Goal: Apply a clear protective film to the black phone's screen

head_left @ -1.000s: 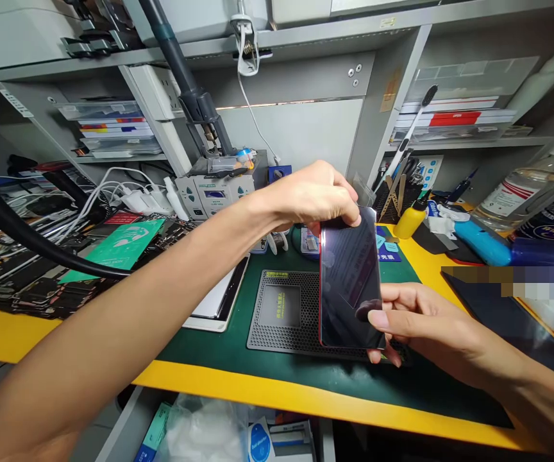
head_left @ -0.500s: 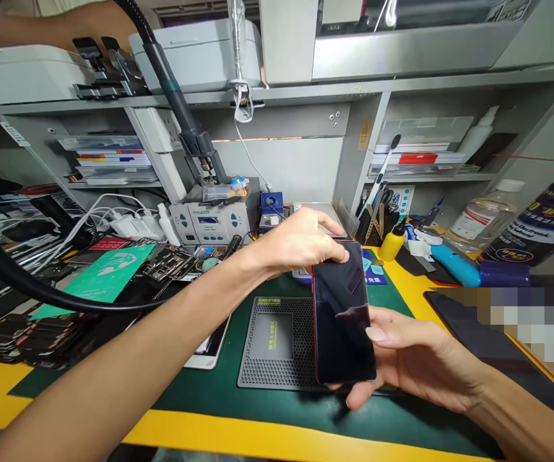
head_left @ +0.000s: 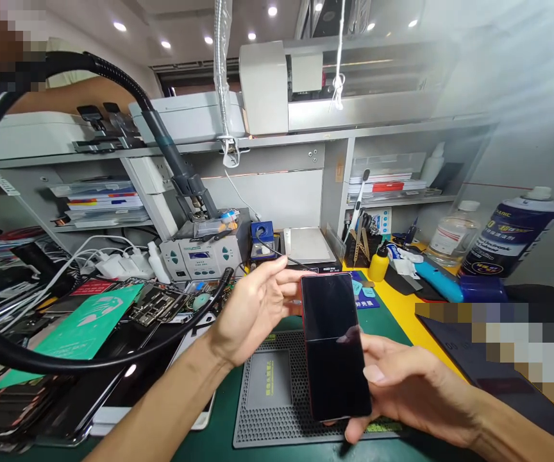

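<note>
My right hand grips a black smartphone with a red rim, screen dark and facing up, thumb resting on its right edge. The phone is held above a black perforated work mat on the green bench mat. My left hand is beside the phone's upper left edge, palm turned toward it, fingers spread and loosely curled, fingertips touching or almost touching the top corner.
A thick black flexible hose curves across the left. Behind stand a soldering station, a small heating plate, a tool holder, a yellow bottle, a clear bottle and a dark spray can. Phone parts and cables crowd the left.
The camera tilted up, showing more shelf and ceiling. My left hand let go of the phone's top edge and opened beside it. The right hand kept hold of the phone.
</note>
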